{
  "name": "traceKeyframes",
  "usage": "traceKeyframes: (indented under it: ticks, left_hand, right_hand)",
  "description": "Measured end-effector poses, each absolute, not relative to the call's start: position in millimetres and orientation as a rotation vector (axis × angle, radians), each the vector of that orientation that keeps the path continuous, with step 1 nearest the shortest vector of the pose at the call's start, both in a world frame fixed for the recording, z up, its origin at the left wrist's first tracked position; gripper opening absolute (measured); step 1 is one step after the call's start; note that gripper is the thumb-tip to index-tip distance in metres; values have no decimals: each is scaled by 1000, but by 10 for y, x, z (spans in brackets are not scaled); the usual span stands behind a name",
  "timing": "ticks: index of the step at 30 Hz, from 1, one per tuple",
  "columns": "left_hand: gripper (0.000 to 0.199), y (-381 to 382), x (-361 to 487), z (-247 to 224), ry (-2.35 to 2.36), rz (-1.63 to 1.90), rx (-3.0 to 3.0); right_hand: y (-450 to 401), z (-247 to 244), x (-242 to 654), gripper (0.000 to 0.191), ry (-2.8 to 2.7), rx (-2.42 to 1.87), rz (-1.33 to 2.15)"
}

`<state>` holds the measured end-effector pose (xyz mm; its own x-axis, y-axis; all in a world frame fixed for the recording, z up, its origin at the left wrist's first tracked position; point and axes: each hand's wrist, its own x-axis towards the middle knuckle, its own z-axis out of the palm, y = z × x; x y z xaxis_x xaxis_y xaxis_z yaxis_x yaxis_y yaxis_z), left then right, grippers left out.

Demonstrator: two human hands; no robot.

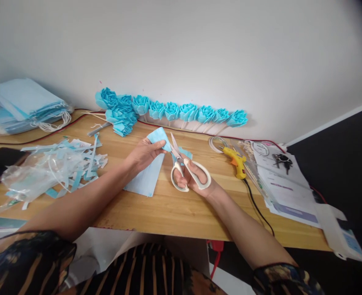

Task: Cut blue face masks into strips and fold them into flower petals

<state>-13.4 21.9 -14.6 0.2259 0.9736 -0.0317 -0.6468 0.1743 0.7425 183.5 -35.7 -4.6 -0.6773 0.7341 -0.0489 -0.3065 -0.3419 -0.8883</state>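
Observation:
Pinched between the thumb and fingers of my left hand (147, 152) is a small light-blue fabric piece (159, 137). White-handled scissors (196, 174) are in my right hand (196, 176), with fingers through the loops and the blades parted beside the fabric piece's right edge. Under the hands, a larger pale-blue sheet (147, 178) lies on the wooden table (168, 217). Another small blue piece (184, 153) shows behind the scissors, partly hidden by them.
Several blue fabric flowers (188, 111) line the wall. Stacked masks (29, 100), scraps with a plastic bag (36, 174) and a phone (3, 164) are left. A yellow glue gun (238, 164), keys (282, 159) and papers (287, 188) are right.

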Motion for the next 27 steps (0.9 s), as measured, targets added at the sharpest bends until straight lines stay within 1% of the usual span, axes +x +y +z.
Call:
traceKeyframes:
  ticks: [6, 12, 23, 27]
  left_hand:
    - [26, 241, -156, -150, 602, 1309, 660]
    - [30, 229, -148, -160, 568, 1257, 725]
    - [35, 96, -62, -121, 575, 1104, 892]
    - [34, 100, -68, -131, 593, 1098, 849]
  right_hand:
    - [-365, -25, 1825, 62, -1254, -615, 2053]
    - [-381, -14, 1827, 64, -1237, -648, 2031]
    - [-334, -106, 1846, 56, -1306, -620, 1989]
    - [-350, -138, 1824, 59, -1267, -600, 1934]
